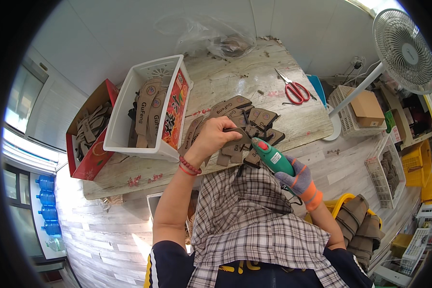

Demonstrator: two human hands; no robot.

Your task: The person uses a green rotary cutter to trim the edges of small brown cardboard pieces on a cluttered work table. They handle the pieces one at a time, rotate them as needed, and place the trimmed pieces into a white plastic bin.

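Left hand, bare, pinched one brown piece between thumb and fingers above the near edge of the table. Right hand, gloved, was wrapped around a green power tool, its tip right by that piece. Whether the tip touched it, couldn't tell.

Main risk: bare left fingertips sat near the tip; a skid off the piece could have caught them. Likely cause: piece held in the air by one pinch, nothing backing it. Second: the plaid cloth reached up to the table edge just under the work; a dropped tool or a loose fold could have snagged. Third: the loose pile lay right behind, so a nudge could have slid pieces or let the tip mark the wrong one.

Counts: one tool, one piece in the pinch, one glove visible, one pair of red-handled scissors, one white bin, one red carton, one fan. Pile pieces overlapped; no reliable count. Same for the bin and carton contents.
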